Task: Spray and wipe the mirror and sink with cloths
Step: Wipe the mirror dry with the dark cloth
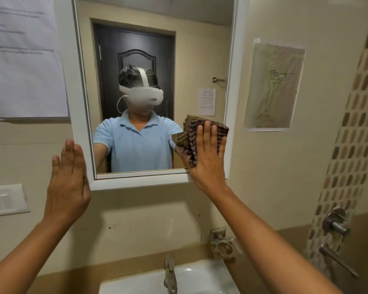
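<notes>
While the right hand [208, 158] presses a checked cloth [191, 141] flat-fingered on the mirror [136, 49]'s lower right corner, left hand [69, 179] braces its frame, empty; sink [200, 276] below seemingly unwiped.

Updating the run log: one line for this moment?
step: wiping mirror | right hand: presses checked cloth on glass | left hand: flat on white frame | sink: untouched

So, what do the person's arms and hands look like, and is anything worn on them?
Both forearms are bare, with no sleeve reaching them. The left hand and right hand wear no gloves, and no rings, watch or bands show. The mirror reflection shows a light blue short-sleeved polo shirt.
</notes>
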Tool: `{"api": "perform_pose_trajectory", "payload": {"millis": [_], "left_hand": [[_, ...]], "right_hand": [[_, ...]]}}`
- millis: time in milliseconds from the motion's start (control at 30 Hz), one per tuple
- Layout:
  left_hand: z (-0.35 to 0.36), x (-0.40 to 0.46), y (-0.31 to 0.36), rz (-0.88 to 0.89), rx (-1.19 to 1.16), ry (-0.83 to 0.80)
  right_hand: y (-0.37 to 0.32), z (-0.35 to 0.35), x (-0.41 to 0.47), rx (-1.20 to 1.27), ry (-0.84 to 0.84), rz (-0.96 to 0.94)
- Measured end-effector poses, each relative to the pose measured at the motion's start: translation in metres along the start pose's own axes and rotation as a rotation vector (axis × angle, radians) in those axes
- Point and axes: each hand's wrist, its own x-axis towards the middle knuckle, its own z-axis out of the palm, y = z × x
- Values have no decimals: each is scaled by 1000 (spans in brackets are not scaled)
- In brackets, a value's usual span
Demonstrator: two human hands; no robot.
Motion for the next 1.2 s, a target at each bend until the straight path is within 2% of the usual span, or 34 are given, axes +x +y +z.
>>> {"api": "perform_pose_trajectory", "payload": {"millis": [200, 433, 633, 800, 900, 1000, 1067, 1133, 1200], "left_hand": [[-3, -2, 12, -9, -19, -10], [-3, -5, 11, -33, -33, 1], [-2, -3, 13, -59, -37, -6], [-9, -3, 10, -26, -15, -32], [-13, -3, 12, -38, -24, -47], [-17, -6, 21, -92, -64, -70], [-21, -16, 34, -141, -134, -70], [-23, -38, 53, -165, -243, -65], [-25, -66, 75, -198, -387, -66]], "right_hand": [[-9, 5, -14, -27, 6, 87], [-39, 20, -16, -16, 9, 18], [-92, 27, -25, 55, -53, -315], [-116, 30, -51, 40, -96, -466], [-119, 23, -54, 71, -66, -507], [-122, 12, -53, 192, -50, -499], [-122, 0, -60, 321, -116, -441], [-121, -13, -76, 521, -208, -300], [-120, -24, -94, 778, -296, -67]]}}
